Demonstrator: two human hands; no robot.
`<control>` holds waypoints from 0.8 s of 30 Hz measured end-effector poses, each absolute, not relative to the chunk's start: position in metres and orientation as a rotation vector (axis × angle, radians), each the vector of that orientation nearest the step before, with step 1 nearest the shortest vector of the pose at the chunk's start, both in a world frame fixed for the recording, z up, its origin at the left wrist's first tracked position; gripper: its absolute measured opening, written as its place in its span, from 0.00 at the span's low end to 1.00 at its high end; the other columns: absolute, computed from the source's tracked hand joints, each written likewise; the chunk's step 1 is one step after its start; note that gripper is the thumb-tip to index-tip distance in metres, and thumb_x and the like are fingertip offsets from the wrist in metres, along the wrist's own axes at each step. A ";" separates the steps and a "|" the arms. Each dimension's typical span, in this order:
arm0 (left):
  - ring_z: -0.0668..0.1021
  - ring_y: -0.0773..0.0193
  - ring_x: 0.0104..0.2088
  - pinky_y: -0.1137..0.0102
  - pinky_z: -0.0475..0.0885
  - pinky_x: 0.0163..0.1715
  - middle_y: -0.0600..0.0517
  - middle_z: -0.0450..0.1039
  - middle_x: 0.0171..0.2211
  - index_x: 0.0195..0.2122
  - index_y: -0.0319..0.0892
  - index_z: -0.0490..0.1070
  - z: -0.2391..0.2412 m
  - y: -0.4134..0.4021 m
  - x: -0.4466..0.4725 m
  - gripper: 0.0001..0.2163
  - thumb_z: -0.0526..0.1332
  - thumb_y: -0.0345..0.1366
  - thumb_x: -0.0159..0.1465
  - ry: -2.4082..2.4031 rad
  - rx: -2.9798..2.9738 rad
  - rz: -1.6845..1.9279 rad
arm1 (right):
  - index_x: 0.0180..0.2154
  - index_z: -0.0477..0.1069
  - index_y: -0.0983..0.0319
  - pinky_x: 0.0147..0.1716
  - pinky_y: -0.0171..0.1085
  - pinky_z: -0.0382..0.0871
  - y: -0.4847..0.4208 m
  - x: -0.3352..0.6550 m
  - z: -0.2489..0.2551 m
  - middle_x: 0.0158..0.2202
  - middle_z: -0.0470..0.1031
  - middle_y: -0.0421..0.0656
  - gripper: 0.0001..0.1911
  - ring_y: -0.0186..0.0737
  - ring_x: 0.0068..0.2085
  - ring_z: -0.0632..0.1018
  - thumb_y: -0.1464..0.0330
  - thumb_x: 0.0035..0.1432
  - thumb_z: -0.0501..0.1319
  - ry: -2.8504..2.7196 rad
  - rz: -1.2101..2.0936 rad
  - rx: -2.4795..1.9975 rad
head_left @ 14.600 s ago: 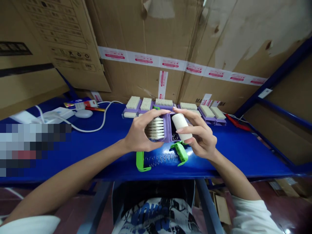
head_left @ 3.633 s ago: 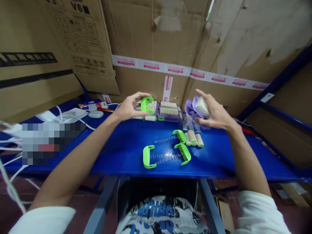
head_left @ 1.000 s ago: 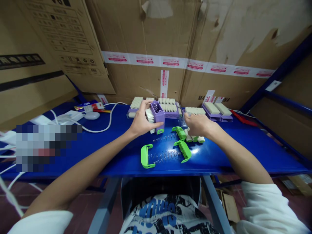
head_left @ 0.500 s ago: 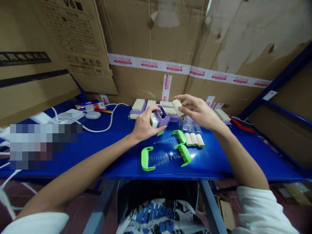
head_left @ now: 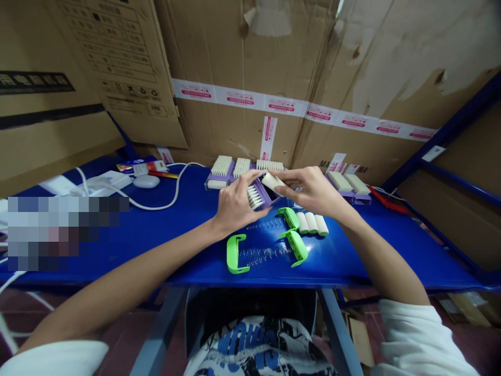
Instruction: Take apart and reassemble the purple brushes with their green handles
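Observation:
My left hand (head_left: 237, 203) grips a purple brush housing (head_left: 266, 192) with white bristles, its open side facing up and to the right. Between the fingers of my right hand (head_left: 309, 189) is a cream-coloured roller (head_left: 273, 183), tilted at the mouth of the housing. Whether the roller touches the inside cannot be made out. Below my hands lie green end caps (head_left: 234, 254), (head_left: 297, 249) with thin metal springs (head_left: 266, 255) between them. Three more cream rollers (head_left: 312, 223) lie side by side, right of another green cap (head_left: 288, 218).
Purple brushes with pale bristles (head_left: 221, 166) line the back of the blue table (head_left: 188, 245), and more brushes (head_left: 349, 183) stand at the right. A computer mouse (head_left: 146, 181) and white cable (head_left: 178, 190) lie at left. Cardboard (head_left: 235, 52) walls the rear.
My right hand has moved left and down, bringing the roller to the housing's opening. My left hand has shifted slightly right and turned the housing. The green caps have stayed put.

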State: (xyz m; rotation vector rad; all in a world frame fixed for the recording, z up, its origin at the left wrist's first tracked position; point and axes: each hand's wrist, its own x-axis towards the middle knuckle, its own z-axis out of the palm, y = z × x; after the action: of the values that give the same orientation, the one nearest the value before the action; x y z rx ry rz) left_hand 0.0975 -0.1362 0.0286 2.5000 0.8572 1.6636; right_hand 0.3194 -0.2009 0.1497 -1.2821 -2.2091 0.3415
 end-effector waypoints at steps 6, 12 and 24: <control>0.90 0.42 0.55 0.55 0.86 0.50 0.42 0.86 0.61 0.69 0.47 0.66 0.029 -0.141 0.101 0.41 0.82 0.45 0.59 0.893 2.603 1.775 | 0.66 0.84 0.66 0.35 0.38 0.63 -0.208 0.314 0.154 0.27 0.75 0.39 0.27 0.35 0.30 0.63 0.64 0.72 0.64 -2.246 0.271 -1.377; 0.90 0.46 0.55 0.58 0.86 0.50 0.42 0.86 0.60 0.69 0.45 0.68 0.028 -0.144 0.104 0.38 0.79 0.40 0.58 0.895 2.647 1.834 | 0.60 0.88 0.66 0.35 0.39 0.62 -0.213 0.314 0.160 0.29 0.81 0.43 0.23 0.36 0.31 0.64 0.65 0.72 0.64 -2.255 0.280 -1.392; 0.89 0.44 0.53 0.53 0.86 0.54 0.47 0.86 0.57 0.66 0.50 0.71 0.023 -0.131 0.104 0.38 0.81 0.46 0.56 1.038 2.481 1.879 | 0.65 0.85 0.64 0.47 0.42 0.76 -0.200 0.288 0.119 0.38 0.89 0.47 0.23 0.45 0.40 0.84 0.69 0.75 0.64 -2.036 0.023 -1.376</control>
State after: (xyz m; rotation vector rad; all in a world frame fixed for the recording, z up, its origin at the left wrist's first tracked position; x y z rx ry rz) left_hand 0.1043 -0.1314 0.0230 2.4809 1.0380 1.8787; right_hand 0.2883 -0.1996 0.1193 -1.3760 -2.0357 0.0228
